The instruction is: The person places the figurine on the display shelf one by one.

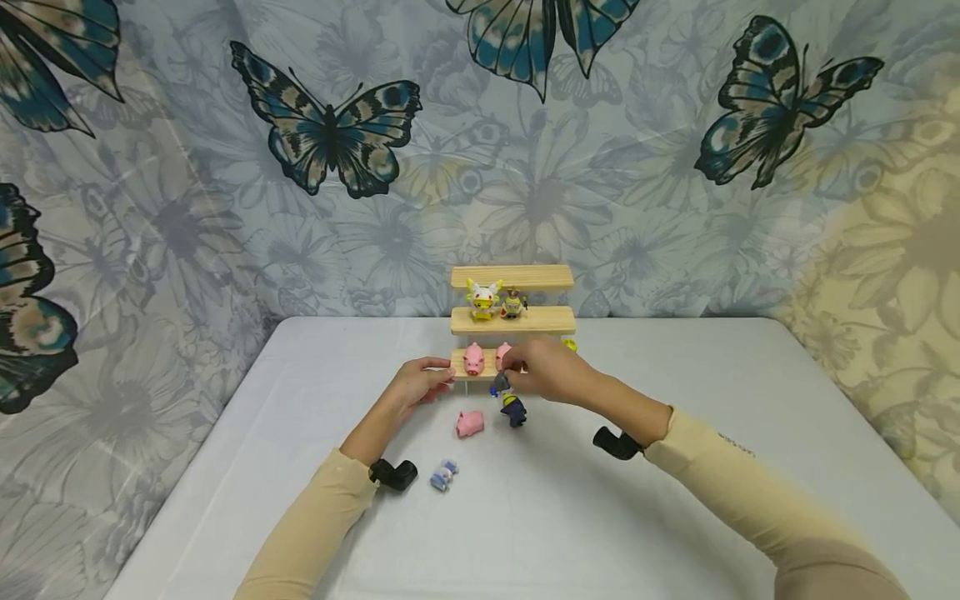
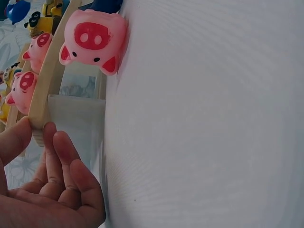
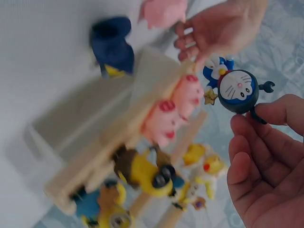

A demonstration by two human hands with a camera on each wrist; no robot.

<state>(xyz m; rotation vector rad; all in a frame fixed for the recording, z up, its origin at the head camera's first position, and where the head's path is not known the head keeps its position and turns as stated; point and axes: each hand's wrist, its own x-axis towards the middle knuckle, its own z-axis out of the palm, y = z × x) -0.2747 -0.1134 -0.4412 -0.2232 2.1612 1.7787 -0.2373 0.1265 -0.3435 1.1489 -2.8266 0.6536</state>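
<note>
In the head view my left hand [image 1: 416,385] grips the left end of the bottom board of a three-tier wooden display shelf [image 1: 512,320]. The left wrist view has the thumb and a fingertip on either side of that board end [image 2: 40,111]. My right hand [image 1: 551,369] is in front of the bottom tier, pinching a small cat figure [image 3: 237,90] with a white whiskered face and dark hood by its thin dark part. Two pink pig figures [image 1: 473,358] stand on the bottom tier. Minion figures [image 3: 147,175] share that tier, mostly hidden by my right hand in the head view.
On the white table [image 1: 675,517], before the shelf, are another pink pig [image 1: 470,423], a dark blue and yellow figure [image 1: 513,411] and a blue-and-white figure [image 1: 444,475]. The middle tier bears a white-and-yellow eared figure [image 1: 483,300] and a brown-yellow one [image 1: 513,303]. Butterfly-patterned cloth [image 1: 525,183] hangs behind.
</note>
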